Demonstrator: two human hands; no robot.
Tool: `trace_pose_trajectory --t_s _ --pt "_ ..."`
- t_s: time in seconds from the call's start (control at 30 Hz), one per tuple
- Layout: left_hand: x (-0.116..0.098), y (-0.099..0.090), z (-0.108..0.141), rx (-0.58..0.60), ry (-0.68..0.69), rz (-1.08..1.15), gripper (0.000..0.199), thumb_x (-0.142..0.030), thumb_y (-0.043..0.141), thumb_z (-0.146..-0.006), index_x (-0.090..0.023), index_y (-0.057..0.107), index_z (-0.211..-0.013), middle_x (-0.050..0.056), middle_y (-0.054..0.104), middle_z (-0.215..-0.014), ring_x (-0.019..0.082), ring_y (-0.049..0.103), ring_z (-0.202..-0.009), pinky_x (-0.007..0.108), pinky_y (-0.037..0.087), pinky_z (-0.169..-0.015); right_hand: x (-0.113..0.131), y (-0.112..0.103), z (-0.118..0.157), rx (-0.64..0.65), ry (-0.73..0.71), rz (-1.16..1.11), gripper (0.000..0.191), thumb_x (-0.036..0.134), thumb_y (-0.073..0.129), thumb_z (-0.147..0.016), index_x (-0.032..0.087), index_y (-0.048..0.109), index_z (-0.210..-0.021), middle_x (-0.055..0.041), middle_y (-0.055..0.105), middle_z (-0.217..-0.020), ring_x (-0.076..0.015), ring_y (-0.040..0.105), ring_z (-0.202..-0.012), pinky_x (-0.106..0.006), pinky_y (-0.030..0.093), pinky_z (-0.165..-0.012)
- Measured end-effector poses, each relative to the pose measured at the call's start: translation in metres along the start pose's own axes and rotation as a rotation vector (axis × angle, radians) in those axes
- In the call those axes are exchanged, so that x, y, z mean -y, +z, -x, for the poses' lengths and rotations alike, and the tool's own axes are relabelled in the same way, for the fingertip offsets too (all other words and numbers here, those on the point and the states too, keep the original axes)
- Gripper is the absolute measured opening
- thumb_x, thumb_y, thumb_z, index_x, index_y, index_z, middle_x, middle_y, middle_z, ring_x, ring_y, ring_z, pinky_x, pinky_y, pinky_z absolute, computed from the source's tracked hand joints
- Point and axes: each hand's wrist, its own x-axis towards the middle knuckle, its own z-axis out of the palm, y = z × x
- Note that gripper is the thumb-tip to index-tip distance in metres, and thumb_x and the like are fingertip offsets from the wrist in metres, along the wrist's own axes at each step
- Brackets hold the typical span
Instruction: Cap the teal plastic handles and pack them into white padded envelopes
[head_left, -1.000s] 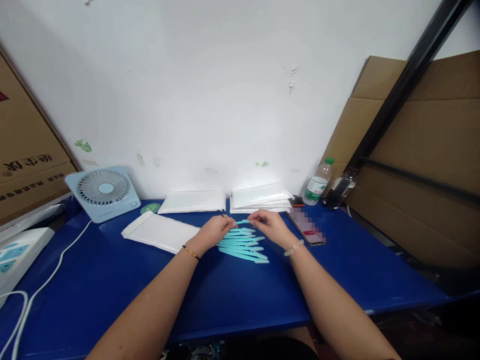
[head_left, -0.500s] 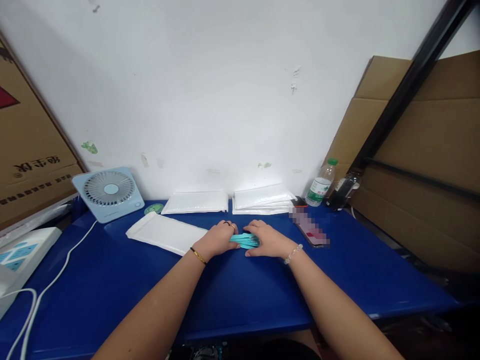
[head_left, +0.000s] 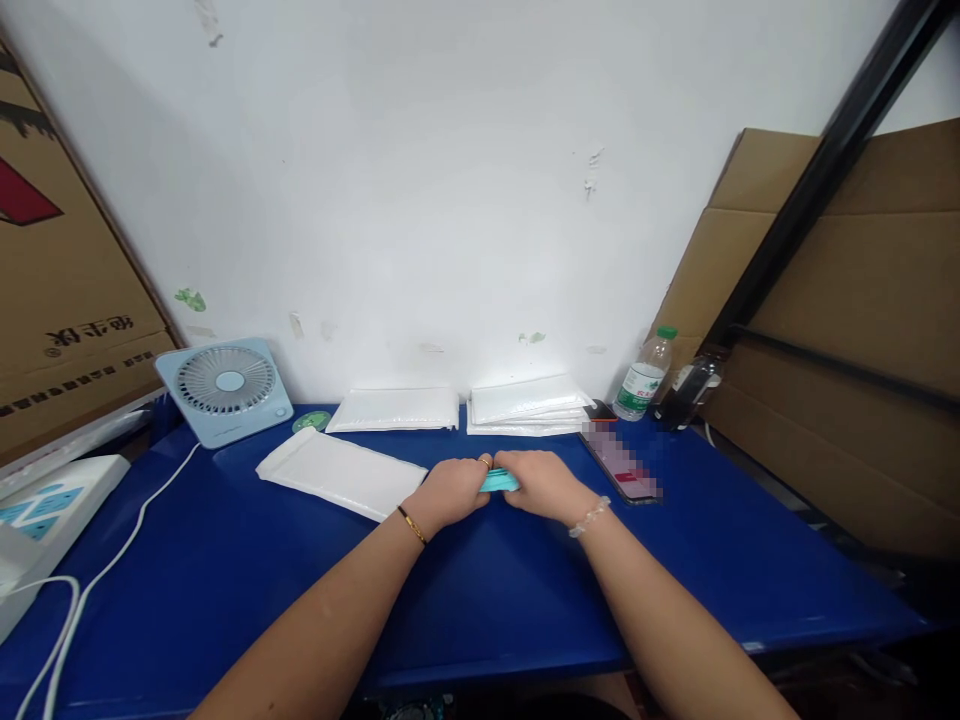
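Note:
A small bundle of teal strips [head_left: 499,481] is held between my two hands above the middle of the blue table [head_left: 480,600]. My left hand [head_left: 452,492] is closed on its left end, and my right hand [head_left: 541,483] grips the right end. Both hands nearly touch each other, and the fingers hide most of the bundle. Just left of my left hand lies a white padded envelope [head_left: 341,472], set at a slant. Behind the hands, a white envelope pile [head_left: 529,403] and another flat white packet [head_left: 394,409] rest against the wall.
At the left are a light blue fan [head_left: 227,385], a power strip [head_left: 56,510] and a white cable [head_left: 139,520]. A phone [head_left: 622,468], a water bottle [head_left: 643,380] and a dark bottle [head_left: 688,390] are at the right. Cardboard [head_left: 847,330] stands beyond.
My hands have come closer together, and my right hand has closed round the teal bundle, so less of it shows. The whole view has shifted slightly.

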Motion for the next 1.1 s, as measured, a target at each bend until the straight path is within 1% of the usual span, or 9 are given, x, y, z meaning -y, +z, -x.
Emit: trace_pose_trajectory --t_s 0.07,0.2,0.37,0.5,0.6,0.7,0.8,0.97,1.1 --pt "-0.002 -0.004 0.000 -0.006 -0.019 0.062 0.025 -0.028 0.047 -0.082 -0.018 0.049 -0.105 0.008 0.065 -0.086 0.024 0.063 -0.078 0.030 0.043 -0.065 -0.006 -0.014 0.005 -0.161 -0.025 -0.243 0.046 0.038 0.068 -0.072 0.026 0.055 -0.115 -0.0057 0.063 -0.107 -0.0239 0.060 -0.096 -0.032 0.045 -0.080" --pt "-0.004 -0.006 0.000 -0.051 0.017 0.228 0.018 -0.027 0.049 -0.080 -0.020 0.049 -0.097 0.006 0.063 -0.082 0.021 0.061 -0.074 0.028 0.041 -0.063 -0.002 -0.023 0.006 -0.469 -0.003 -0.667 0.046 0.050 0.035 -0.092 0.026 0.046 -0.129 -0.0084 0.051 -0.130 -0.0237 0.048 -0.119 -0.039 0.039 -0.097" --pt "-0.009 -0.009 0.001 -0.120 0.081 0.583 0.013 -0.031 0.053 -0.080 -0.018 0.051 -0.083 0.001 0.057 -0.074 0.016 0.056 -0.067 0.026 0.040 -0.062 0.016 -0.017 0.002 -0.405 -0.074 -0.894 0.066 0.065 0.018 -0.088 0.025 0.031 -0.139 -0.0108 0.043 -0.139 -0.0242 0.041 -0.128 -0.040 0.039 -0.100" --pt "-0.023 -0.011 0.006 0.044 0.032 1.044 0.027 -0.042 0.061 -0.076 -0.017 0.053 -0.081 -0.002 0.052 -0.066 0.011 0.051 -0.057 0.023 0.040 -0.054 0.023 -0.017 0.006 -0.244 -0.118 -1.040 0.086 0.071 0.054 -0.070 0.025 0.031 -0.140 -0.0122 0.044 -0.138 -0.0285 0.043 -0.126 -0.042 0.041 -0.098" --pt "-0.035 -0.010 0.009 0.291 0.022 1.127 0.032 -0.042 0.070 -0.067 -0.015 0.056 -0.077 -0.003 0.051 -0.060 0.010 0.049 -0.051 0.023 0.041 -0.049 0.032 -0.011 0.007 0.022 -0.172 -1.150 0.051 0.055 0.067 -0.070 0.023 0.062 -0.109 -0.0096 0.060 -0.118 -0.0281 0.053 -0.114 -0.043 0.043 -0.095" --pt "-0.034 -0.015 0.010 0.242 0.129 1.130 0.035 -0.041 0.073 -0.065 -0.015 0.061 -0.086 0.002 0.061 -0.075 0.014 0.059 -0.069 0.026 0.048 -0.062 0.034 -0.006 0.005 -0.061 -0.116 -1.250 0.030 0.050 0.059 -0.080 0.021 0.064 -0.076 -0.0081 0.067 -0.095 -0.0265 0.058 -0.104 -0.044 0.045 -0.093" --pt "-0.004 -0.032 0.012 0.083 0.094 0.976 0.060 -0.043 0.078 -0.058 -0.017 0.060 -0.108 0.006 0.065 -0.101 0.020 0.060 -0.093 0.029 0.048 -0.077 0.019 -0.005 0.000 -0.353 0.016 -1.350 0.033 0.050 0.052 -0.084 0.021 0.053 -0.069 -0.0024 0.059 -0.063 -0.0214 0.063 -0.074 -0.042 0.051 -0.079" --pt "0.098 -0.062 0.045 -0.420 -0.688 0.311 0.055 -0.059 0.056 -0.072 -0.015 0.060 -0.105 0.014 0.062 -0.111 0.028 0.057 -0.104 0.034 0.044 -0.084 -0.009 0.006 -0.012 -0.615 0.138 -1.311 0.024 0.046 0.055 -0.084 0.023 0.054 -0.089 0.0064 0.043 -0.050 -0.0127 0.046 -0.048 -0.032 0.049 -0.062" --pt "0.164 -0.067 0.085 -0.217 -1.003 0.179 0.055 -0.060 0.059 -0.065 -0.016 0.060 -0.097 0.015 0.064 -0.109 0.030 0.059 -0.103 0.032 0.045 -0.078 -0.010 0.026 -0.019 -0.413 0.197 -1.187 0.028 0.050 0.058 -0.081 0.022 0.056 -0.084 0.0035 0.047 -0.054 -0.0137 0.046 -0.049 -0.029 0.043 -0.054"
